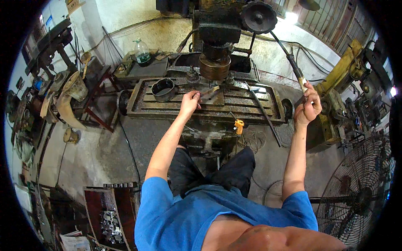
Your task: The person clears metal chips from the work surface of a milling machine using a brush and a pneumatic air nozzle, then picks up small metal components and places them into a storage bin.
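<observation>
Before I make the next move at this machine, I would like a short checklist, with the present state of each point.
1. Right hand on the lever: ok, gripping its end.
2. Left hand well away from the spindle: seems not ok; its thin tool reaches close.
3. Spindle stopped: cannot tell.
4. Dark pot upright on the machine table: ok.
5. Table front free of protrusions: not ok; a long dark bar juts past it.

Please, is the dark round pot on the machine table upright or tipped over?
Upright: the dark pot stands on the slotted table, its round mouth facing up, left of the left hand.
</observation>
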The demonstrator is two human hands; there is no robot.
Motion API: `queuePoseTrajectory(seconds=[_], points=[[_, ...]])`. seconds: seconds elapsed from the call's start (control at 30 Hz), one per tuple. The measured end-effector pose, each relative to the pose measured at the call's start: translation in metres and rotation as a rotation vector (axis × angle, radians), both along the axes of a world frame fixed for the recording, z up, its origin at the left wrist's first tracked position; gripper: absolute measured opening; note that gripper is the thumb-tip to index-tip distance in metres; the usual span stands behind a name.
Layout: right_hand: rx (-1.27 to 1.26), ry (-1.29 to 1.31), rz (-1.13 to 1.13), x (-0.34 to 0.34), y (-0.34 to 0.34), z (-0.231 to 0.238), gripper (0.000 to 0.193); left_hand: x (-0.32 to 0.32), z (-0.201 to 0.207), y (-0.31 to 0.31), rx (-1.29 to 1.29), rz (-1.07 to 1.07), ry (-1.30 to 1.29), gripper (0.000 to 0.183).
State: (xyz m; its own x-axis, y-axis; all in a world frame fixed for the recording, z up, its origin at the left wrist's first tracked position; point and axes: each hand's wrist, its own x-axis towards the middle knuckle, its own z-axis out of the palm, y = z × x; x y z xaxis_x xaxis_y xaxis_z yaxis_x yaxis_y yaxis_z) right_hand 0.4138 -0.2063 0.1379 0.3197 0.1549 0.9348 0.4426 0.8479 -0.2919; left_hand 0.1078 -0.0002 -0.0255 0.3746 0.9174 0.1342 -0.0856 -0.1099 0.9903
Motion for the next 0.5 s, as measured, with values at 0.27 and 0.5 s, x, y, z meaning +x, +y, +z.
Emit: queuePoseTrajectory(seconds=[0.27,0.5], points=[[-0.018,0.015,-0.051,-0.003,-0.001,0.020,0.010,0.001,0.001,0.001,-0.018,0.034,-0.006,0.023],[0.030,-0.092,-0.078,-0.002,0.002,0.039,0.014,0.007,0.001,0.000,-0.028,0.043,-0.001,0.024]])
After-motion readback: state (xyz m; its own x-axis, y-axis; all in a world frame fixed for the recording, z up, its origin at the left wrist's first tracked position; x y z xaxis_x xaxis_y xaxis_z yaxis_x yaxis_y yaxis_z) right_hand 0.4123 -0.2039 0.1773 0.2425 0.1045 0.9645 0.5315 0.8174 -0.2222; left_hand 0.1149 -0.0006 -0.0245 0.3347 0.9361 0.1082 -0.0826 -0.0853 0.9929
